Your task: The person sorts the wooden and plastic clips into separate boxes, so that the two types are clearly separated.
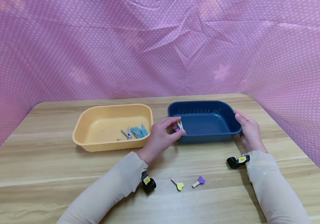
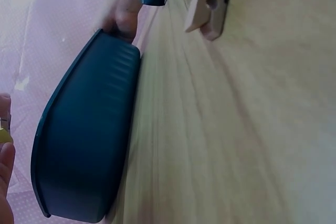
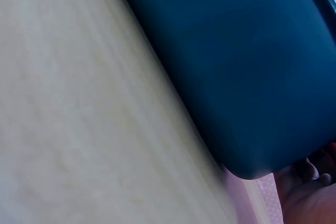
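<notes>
At the left end of the blue basin point(image 1: 204, 138), my left hand point(image 1: 161, 134) pinches a small pale clothespin point(image 1: 180, 125) between thumb and fingers, over the near rim. A bit of yellow shows between those fingers in the left wrist view. Something pink, partly hidden, is beside the clothespin. My right hand point(image 1: 250, 132) grips the basin's right end, thumb at the rim and fingers behind or below it. Nearer me on the table lie a clothespin with a yellow-green heart point(image 1: 179, 186) and a clothespin with a purple heart point(image 1: 201, 179).
To the left stands a yellow basin point(image 1: 106, 147); in its near right corner are several light-blue clothespins point(image 1: 139, 132) and a greyish clothespin point(image 1: 127, 133). Both basins stand on a wooden table point(image 1: 50, 165). Behind it hangs a pink dotted cloth point(image 1: 120, 62).
</notes>
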The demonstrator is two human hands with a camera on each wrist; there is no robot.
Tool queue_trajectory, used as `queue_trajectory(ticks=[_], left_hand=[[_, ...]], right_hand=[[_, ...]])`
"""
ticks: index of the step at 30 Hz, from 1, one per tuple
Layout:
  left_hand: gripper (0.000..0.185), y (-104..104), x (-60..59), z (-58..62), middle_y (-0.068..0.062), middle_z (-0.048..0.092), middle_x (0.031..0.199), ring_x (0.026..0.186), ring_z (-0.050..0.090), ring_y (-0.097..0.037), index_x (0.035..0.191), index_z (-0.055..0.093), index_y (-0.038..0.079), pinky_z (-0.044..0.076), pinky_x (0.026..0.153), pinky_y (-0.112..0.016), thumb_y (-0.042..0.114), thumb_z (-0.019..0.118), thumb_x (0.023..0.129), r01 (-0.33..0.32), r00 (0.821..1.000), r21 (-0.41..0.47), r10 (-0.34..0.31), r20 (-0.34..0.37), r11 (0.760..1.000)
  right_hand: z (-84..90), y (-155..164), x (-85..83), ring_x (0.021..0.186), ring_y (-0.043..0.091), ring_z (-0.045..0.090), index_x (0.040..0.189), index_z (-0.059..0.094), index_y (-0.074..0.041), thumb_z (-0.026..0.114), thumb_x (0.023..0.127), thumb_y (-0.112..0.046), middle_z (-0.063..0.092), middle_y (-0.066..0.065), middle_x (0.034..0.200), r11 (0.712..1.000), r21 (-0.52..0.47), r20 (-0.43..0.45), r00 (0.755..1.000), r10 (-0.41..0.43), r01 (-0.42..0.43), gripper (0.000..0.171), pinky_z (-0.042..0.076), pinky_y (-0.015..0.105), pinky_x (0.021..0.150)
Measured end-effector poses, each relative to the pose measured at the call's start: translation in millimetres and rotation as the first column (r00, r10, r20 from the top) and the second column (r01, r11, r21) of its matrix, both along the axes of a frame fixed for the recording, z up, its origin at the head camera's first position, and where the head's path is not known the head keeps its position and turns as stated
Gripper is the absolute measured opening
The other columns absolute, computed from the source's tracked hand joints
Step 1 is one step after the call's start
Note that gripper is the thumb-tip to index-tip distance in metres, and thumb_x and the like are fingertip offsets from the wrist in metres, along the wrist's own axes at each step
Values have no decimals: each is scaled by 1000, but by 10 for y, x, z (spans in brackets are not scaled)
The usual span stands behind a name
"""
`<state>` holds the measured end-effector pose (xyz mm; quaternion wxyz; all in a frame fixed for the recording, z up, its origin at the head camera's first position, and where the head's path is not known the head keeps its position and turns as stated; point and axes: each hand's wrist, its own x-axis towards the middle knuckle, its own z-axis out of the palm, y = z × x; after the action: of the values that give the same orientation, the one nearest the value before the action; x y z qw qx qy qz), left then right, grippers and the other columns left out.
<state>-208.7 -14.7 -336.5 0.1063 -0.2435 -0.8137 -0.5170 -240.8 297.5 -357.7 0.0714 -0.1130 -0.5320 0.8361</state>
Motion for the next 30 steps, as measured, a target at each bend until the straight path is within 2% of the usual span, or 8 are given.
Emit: queue_trajectory(ticks=[3,11,16,22,30], left_hand=[[44,6,-14,8,-4,63,98,88,57,-15,122,60,8,53,78,-25,18,72,80,-5,1000,-9,5,12,1000],[45,22,-54,13,-7,63,100,89,56,-17,123,60,9,53,78,-24,22,72,81,-23,998,-38,25,57,999],[47,18,-76,5,-3,63,108,94,57,-18,125,59,12,52,80,-23,24,71,81,-23,996,-66,29,79,998],[51,-1,-96,1,-4,59,126,102,59,-19,128,56,13,50,87,-25,25,71,81,-19,997,-90,26,69,996],[46,-22,-79,-23,-7,61,121,95,61,-20,125,59,10,52,82,-23,20,71,81,-13,999,-75,16,34,997]], right_hand=[[3,-7,-3,85,2,65,108,70,-14,68,84,-18,70,-11,95,1000,11,11,1000,-2,1,24,53,17,70],[10,-12,-8,86,1,65,111,69,-15,68,84,-20,68,-12,96,999,33,32,999,-8,7,27,52,16,71],[12,-13,-12,86,1,65,110,69,-15,67,84,-20,68,-12,97,999,40,31,999,-10,9,27,53,17,71],[20,-5,-1,84,1,65,109,70,-16,68,84,-20,68,-12,96,999,33,25,1000,-12,11,26,53,16,69],[15,-7,-6,85,1,64,109,70,-15,68,84,-20,68,-12,96,999,39,21,1000,-12,11,26,52,16,69]])
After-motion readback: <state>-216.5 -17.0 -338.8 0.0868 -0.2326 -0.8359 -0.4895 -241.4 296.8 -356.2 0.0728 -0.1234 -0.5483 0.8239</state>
